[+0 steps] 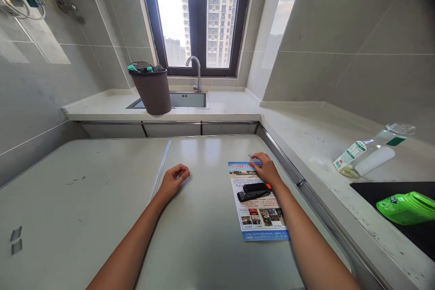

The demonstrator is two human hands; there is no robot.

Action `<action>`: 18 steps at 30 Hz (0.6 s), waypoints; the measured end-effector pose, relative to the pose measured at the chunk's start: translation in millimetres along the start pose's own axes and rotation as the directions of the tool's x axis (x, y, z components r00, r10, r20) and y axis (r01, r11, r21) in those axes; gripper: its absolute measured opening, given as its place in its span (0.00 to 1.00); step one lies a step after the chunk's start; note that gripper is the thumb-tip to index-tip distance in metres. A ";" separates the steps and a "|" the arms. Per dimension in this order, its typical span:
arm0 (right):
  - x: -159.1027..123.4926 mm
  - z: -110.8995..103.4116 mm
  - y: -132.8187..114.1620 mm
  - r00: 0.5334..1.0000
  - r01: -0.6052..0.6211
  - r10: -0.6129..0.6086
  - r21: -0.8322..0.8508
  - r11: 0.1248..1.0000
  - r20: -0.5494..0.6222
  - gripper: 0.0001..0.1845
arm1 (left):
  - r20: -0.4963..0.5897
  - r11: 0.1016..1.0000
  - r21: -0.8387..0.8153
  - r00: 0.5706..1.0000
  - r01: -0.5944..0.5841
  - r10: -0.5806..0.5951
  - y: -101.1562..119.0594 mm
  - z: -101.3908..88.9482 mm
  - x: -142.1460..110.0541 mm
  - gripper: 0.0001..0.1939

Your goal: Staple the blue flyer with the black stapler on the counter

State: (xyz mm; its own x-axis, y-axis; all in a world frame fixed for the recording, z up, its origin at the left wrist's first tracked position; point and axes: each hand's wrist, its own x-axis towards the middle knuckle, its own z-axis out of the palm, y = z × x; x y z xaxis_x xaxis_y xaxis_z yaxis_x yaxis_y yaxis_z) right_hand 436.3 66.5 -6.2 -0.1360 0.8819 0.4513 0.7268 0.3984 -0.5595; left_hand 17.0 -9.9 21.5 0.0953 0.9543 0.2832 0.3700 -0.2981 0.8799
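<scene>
A printed flyer [260,215] lies flat on the grey table [200,217], with a black stapler [254,191] resting on its middle. My right hand [267,168] sits at the flyer's top edge, fingers curled over a small blue thing and a thin metal pin [250,157]; what it grips is too small to name. My left hand [175,179] rests on the bare table to the left of the flyer, fingers loosely curled and holding nothing.
A white counter [306,136] runs along the right and back. On it lie a tipped clear bottle [370,152], a green bottle [406,208] on a black hob, a brown bin [152,88], and a sink [186,99] with a tap below the window.
</scene>
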 end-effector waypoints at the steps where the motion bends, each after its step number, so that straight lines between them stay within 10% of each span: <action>1: -0.4 4.0 4.1 0.999 0.031 -0.030 -0.034 0.999 0.027 0.14 | -0.012 1.000 -0.025 1.000 0.003 -0.003 0.4 -0.8 0.1 0.16; 11: 0.0 32.1 20.5 0.954 0.042 0.048 -0.292 0.955 0.295 0.30 | -0.036 0.957 -0.288 0.998 0.043 -0.056 -19.7 -8.6 -0.7 0.29; 18: 15.9 80.0 -42.3 0.915 0.057 0.081 -0.325 0.944 0.395 0.43 | -0.108 0.825 -0.565 0.989 0.022 -0.100 -22.6 -21.1 2.2 0.32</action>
State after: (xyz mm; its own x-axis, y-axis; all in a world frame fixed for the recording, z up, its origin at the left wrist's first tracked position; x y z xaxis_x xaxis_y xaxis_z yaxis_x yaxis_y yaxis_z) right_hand 349.5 83.7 -31.0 -0.3313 0.9389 0.0931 0.8974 0.3440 -0.2763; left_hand -10.7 -1.5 10.3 -0.0429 0.9715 0.2333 -0.2150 -0.2370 0.9474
